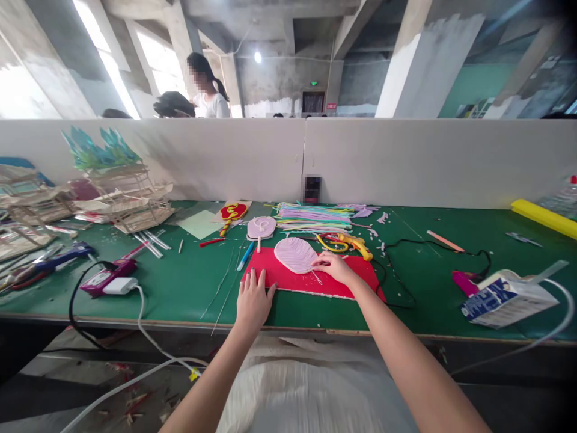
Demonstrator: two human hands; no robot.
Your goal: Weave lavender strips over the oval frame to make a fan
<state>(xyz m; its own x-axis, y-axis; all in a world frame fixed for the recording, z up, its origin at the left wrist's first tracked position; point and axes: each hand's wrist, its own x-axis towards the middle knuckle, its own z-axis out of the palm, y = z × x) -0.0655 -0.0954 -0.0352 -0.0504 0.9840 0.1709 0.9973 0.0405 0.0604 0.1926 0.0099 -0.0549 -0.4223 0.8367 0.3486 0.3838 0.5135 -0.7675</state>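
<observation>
My left hand lies flat with fingers spread at the near left edge of a red felt sheet on the green table. My right hand rests on the sheet with its fingers curled down, touching the right edge of a pink oval fan shape wound from pipe cleaners, which has a thin white stick at its lower right. A second, smaller pink fan lies just behind. A bundle of pastel pipe cleaners lies further back.
Yellow-handled scissors lie right of the fan. A glue gun with a black cord and a carton sit at right. Wooden stick models, a power strip and white cable are at left. A white partition backs the table; a person stands beyond it.
</observation>
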